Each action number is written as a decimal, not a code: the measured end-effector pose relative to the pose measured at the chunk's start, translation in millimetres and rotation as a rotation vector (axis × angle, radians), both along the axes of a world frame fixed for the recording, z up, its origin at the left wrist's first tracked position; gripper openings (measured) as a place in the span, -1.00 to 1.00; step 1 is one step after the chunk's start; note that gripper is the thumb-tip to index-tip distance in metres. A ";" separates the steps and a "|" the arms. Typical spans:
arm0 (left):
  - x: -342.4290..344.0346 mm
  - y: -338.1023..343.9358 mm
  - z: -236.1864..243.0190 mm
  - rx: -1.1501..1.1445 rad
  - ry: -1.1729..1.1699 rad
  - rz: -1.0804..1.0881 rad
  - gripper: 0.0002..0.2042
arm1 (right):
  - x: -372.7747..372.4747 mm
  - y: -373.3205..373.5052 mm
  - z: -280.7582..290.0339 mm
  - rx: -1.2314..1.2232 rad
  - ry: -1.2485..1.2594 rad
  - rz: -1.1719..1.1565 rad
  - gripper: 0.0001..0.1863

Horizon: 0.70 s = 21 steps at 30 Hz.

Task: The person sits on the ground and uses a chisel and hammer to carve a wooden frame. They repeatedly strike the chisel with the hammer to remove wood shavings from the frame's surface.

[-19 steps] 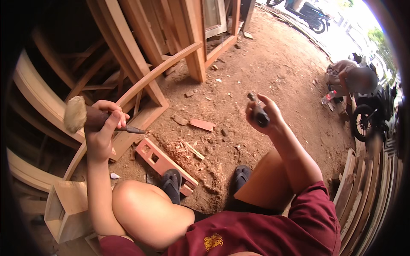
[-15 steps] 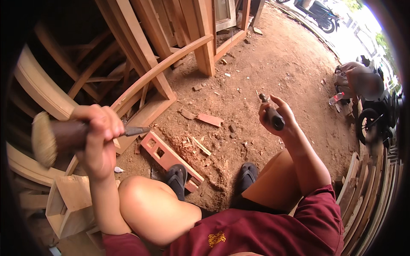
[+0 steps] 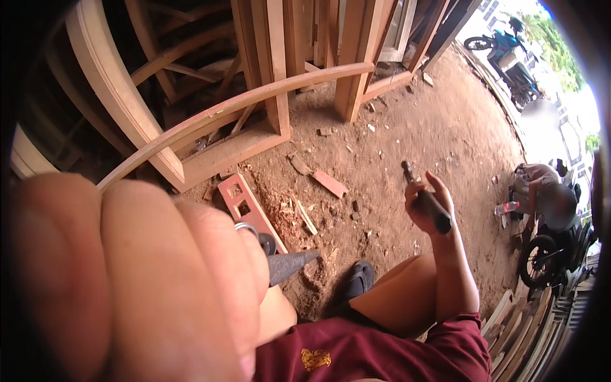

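My left hand [image 3: 159,254] is raised very near the camera, fingers curled round a chisel [image 3: 289,264]. Only its dark tapered metal blade shows past the fingers; the handle is hidden. A ring sits on one finger. Farther right, my right hand [image 3: 429,207] grips a dark, rounded tool handle [image 3: 434,210], its thicker end toward me and a narrower tip pointing away. Beyond the left hand, a reddish wooden piece [image 3: 256,213] with two square mortises lies on the ground, its near end covered by the hand. Wood shavings [image 3: 280,204] are scattered beside it.
Wooden frames [image 3: 273,95] stand at the far left, a curved wooden rail [image 3: 242,99] across them. A short red offcut [image 3: 330,183] lies on the dirt. At right, a person [image 3: 541,188] bends near a motorcycle [image 3: 541,258]; stacked wooden strips [image 3: 522,328] lie below.
My left hand has come up close to the camera with the chisel, now covering its handle. My right hand keeps its tool. The view has shifted, so the surroundings sit differently.
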<state>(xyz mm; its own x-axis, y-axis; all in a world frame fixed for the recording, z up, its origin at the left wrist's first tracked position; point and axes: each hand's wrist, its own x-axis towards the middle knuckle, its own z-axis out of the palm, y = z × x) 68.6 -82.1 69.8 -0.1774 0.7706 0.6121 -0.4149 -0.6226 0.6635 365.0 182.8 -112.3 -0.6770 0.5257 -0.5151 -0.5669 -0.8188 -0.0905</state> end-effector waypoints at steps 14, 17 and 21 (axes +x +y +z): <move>5.2 -18.1 21.1 -0.074 -0.078 -0.008 -0.89 | 4.1 -4.2 -2.5 -0.037 -0.008 -0.004 -0.65; 10.7 -13.5 19.0 0.012 -0.162 0.023 -0.94 | 14.6 -2.7 -1.4 -0.035 -0.031 -0.057 -0.66; 24.5 -9.7 20.0 0.157 -0.283 0.047 -0.97 | 21.3 -0.3 0.2 0.008 -0.065 -0.101 -0.67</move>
